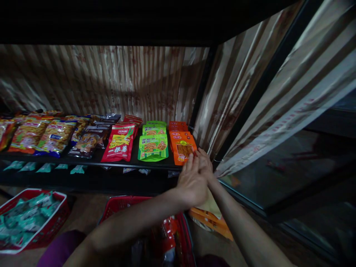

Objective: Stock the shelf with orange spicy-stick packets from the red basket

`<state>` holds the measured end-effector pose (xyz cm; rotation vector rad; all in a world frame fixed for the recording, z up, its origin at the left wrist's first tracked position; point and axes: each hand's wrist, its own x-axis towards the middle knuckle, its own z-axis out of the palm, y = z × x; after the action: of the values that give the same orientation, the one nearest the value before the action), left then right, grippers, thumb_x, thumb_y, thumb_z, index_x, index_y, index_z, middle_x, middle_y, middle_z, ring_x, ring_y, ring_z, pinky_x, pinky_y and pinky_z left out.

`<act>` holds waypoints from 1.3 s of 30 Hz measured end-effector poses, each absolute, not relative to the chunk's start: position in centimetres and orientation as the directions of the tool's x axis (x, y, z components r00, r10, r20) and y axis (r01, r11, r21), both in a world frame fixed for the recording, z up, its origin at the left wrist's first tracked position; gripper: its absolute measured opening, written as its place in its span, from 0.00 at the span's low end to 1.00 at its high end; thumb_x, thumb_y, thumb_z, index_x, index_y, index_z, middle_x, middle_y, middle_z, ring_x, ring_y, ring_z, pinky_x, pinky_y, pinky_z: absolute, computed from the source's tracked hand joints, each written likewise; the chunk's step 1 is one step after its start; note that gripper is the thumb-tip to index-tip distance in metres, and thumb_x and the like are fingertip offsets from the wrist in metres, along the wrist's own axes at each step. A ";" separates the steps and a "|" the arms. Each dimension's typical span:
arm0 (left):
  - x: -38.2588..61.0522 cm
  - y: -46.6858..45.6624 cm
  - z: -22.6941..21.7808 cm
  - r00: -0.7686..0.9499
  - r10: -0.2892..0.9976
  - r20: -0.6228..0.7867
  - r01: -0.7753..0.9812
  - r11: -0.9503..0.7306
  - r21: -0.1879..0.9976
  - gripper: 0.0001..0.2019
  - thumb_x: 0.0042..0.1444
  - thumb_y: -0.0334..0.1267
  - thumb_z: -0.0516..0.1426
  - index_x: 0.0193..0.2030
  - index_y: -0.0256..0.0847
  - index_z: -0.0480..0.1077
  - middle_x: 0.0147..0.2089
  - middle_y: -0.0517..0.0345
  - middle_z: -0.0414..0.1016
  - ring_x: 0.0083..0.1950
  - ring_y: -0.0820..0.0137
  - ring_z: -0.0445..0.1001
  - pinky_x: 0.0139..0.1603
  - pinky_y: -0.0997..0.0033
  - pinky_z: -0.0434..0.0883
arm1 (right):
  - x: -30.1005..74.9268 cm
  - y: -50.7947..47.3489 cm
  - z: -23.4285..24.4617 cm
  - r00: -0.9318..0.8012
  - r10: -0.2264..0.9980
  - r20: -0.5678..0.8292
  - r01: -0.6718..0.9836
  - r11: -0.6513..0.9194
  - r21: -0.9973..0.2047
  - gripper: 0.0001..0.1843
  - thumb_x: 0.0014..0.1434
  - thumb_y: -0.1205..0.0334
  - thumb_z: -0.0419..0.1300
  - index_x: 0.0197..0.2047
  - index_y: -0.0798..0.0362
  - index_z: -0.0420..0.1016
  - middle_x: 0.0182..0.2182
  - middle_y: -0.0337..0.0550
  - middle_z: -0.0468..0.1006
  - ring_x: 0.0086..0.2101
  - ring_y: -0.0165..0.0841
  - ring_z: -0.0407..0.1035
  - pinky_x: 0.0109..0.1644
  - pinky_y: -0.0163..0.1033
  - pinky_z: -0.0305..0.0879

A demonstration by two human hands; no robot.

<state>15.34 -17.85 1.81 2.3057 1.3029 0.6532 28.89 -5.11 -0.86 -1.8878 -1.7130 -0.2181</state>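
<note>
My left hand (191, 183) reaches to the lower right corner of the front orange snack packet (182, 145), its fingers stretched out against it. Close beside it, my right hand (205, 163) has its fingers extended along the packet's right edge; the left hand partly covers it. Both thumbs are hard to make out. The packet leans on more orange packets (178, 125) at the right end of the black shelf (91, 161). Just left of them are green packets (152, 147), then a red packet (120, 142).
Brown snack bags (87, 142) and clear noodle-like bags (55, 136) fill the shelf's left part. Below stand a red basket (59, 213) of teal packets and another red basket (122, 200) under my left arm. A black post (203, 89) and striped curtain (236, 74) border the right.
</note>
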 end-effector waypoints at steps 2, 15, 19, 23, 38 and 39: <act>15.3 -14.7 1.7 0.448 0.871 0.201 0.682 -0.479 0.553 0.27 0.54 0.43 0.52 0.62 0.41 0.59 0.65 0.43 0.58 0.69 0.48 0.43 0.63 0.38 0.47 | 29.0 -4.7 -0.3 0.177 0.846 0.503 0.952 -0.017 -0.305 0.23 0.56 0.68 0.47 0.54 0.60 0.69 0.57 0.53 0.66 0.58 0.41 0.57 0.61 0.44 0.55; 14.7 -8.3 0.2 0.427 0.856 0.292 0.774 -0.513 0.371 0.26 0.57 0.42 0.48 0.62 0.36 0.58 0.68 0.40 0.50 0.69 0.46 0.40 0.66 0.45 0.42 | 25.8 0.8 2.6 -0.053 0.963 0.266 0.987 0.091 -0.133 0.30 0.60 0.45 0.47 0.63 0.46 0.58 0.64 0.45 0.55 0.65 0.47 0.37 0.64 0.59 0.37; 15.0 -8.2 0.0 0.414 0.856 0.311 0.784 -0.508 0.355 0.26 0.57 0.42 0.48 0.62 0.36 0.58 0.66 0.39 0.52 0.68 0.44 0.45 0.65 0.43 0.43 | 25.8 2.2 2.3 0.026 0.986 0.163 0.988 0.000 -0.157 0.33 0.58 0.38 0.44 0.63 0.41 0.56 0.66 0.44 0.51 0.64 0.53 0.34 0.62 0.63 0.36; 15.3 -8.0 -0.2 0.418 0.845 0.334 0.797 -0.517 0.312 0.26 0.57 0.42 0.49 0.62 0.36 0.59 0.66 0.38 0.52 0.67 0.42 0.47 0.65 0.41 0.43 | 26.2 3.0 2.0 0.011 0.992 0.125 0.990 0.008 -0.144 0.33 0.58 0.36 0.43 0.64 0.38 0.54 0.66 0.43 0.49 0.64 0.54 0.37 0.61 0.64 0.37; 15.0 -7.9 -0.7 0.472 0.820 0.323 0.833 -0.535 0.140 0.28 0.59 0.46 0.46 0.65 0.37 0.55 0.67 0.40 0.52 0.66 0.43 0.49 0.64 0.42 0.46 | 25.9 2.7 2.3 0.011 0.999 0.047 0.999 -0.009 -0.041 0.34 0.58 0.35 0.38 0.66 0.35 0.47 0.67 0.36 0.45 0.65 0.46 0.35 0.63 0.56 0.36; 14.9 -7.9 -0.7 0.472 0.819 0.327 0.834 -0.535 0.134 0.28 0.59 0.46 0.45 0.65 0.37 0.55 0.67 0.40 0.52 0.66 0.43 0.49 0.64 0.42 0.46 | 25.9 2.7 2.4 0.015 0.999 0.042 1.000 -0.014 -0.027 0.34 0.58 0.35 0.38 0.66 0.35 0.47 0.67 0.36 0.44 0.65 0.45 0.35 0.63 0.56 0.35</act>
<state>14.93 -7.90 -0.67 2.7327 1.5353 0.5678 25.93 2.74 2.36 -2.2022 -2.1713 -0.0170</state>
